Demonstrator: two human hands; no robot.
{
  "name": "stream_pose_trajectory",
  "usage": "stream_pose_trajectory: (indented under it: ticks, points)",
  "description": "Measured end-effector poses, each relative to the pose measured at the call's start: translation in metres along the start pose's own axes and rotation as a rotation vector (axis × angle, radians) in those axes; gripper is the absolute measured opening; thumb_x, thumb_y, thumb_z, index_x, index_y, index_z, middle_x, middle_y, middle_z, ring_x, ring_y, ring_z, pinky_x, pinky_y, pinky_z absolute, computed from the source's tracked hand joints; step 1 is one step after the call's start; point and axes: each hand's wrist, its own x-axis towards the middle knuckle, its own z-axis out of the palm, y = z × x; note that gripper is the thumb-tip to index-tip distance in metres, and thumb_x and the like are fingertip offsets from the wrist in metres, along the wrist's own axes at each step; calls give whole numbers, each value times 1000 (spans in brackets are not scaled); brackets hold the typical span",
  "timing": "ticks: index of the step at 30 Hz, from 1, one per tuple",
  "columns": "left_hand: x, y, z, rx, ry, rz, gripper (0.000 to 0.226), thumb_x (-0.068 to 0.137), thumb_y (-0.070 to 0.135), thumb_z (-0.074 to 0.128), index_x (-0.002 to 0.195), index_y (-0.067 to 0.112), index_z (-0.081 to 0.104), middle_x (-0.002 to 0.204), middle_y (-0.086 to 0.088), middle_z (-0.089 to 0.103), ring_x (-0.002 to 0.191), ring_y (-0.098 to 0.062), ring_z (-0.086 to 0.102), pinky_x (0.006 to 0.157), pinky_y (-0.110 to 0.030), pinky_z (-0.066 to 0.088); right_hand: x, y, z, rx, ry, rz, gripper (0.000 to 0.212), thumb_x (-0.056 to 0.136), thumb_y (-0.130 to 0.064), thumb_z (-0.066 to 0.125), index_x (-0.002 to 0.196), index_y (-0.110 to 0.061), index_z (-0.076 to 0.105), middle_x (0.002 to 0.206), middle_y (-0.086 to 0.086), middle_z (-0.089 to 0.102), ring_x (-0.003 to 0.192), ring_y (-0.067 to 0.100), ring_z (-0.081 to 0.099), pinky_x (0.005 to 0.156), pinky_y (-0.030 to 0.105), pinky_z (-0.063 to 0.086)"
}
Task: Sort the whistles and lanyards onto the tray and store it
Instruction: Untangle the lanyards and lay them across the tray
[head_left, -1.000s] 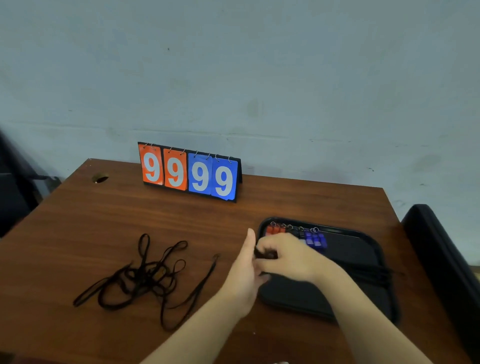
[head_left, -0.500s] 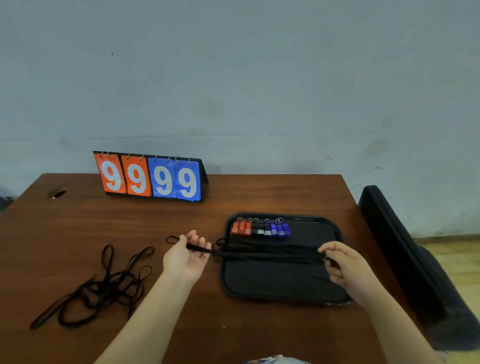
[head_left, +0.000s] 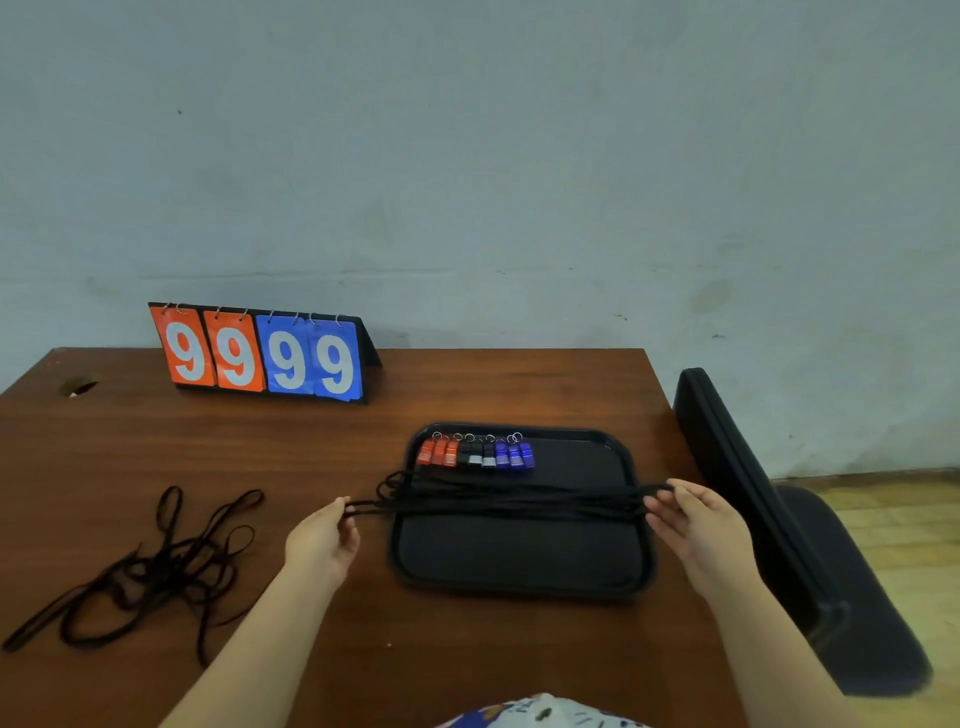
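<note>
Left hand (head_left: 322, 540), right hand (head_left: 696, 525): both grips pinch lanyard bundle (head_left: 519, 501) taut over tray (head_left: 519, 592). Best lowered level, clear of whistles (head_left: 475, 453) (pile (head_left: 150, 566) not yet sorted), ends tucked inside rim.

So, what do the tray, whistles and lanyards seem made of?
The tray looks like matte black plastic, with a moulded rim. The whistles shine, so plastic or metal, with metal rings. The lanyards seem soft black cord, looping limply.
</note>
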Motion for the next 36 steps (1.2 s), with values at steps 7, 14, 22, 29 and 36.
stream_pose_trajectory:
  ticks: [7,14,22,29,36]
  points:
    - [-6,-4,-9,73,-175,93,19,91,-7,54,104,3,63,93,-13,61,83,-17,60,73,-33,54,6,-8,-3,101,-7,16,16,102,-10,44,100,-10,60,95,10,68,86,22,67,73,33,53]
    - [-3,-11,-4,116,-88,-47,10,97,6,45,91,4,53,78,-7,50,65,-15,52,37,-17,45,21,2,-3,73,45,20,14,100,-10,49,108,-7,61,92,10,65,81,19,65,71,30,53]
    - [11,-16,6,100,-30,-214,8,92,5,59,92,-4,59,84,-14,62,72,-15,61,37,-20,52,52,43,-27,102,73,285,26,94,0,56,120,6,58,98,18,64,88,26,65,80,37,53]
    - [29,-18,18,345,18,-164,8,92,5,59,89,-3,59,78,-12,60,67,-15,56,34,-17,47,67,62,-40,-59,156,272,20,93,-4,61,112,2,63,102,17,66,91,25,65,72,32,55]
    - [49,-18,27,422,66,-112,8,94,5,57,88,0,57,81,-12,58,69,-16,56,53,-25,49,83,60,-29,-133,163,280,18,93,-5,60,110,-1,64,100,15,67,91,24,65,74,34,55]
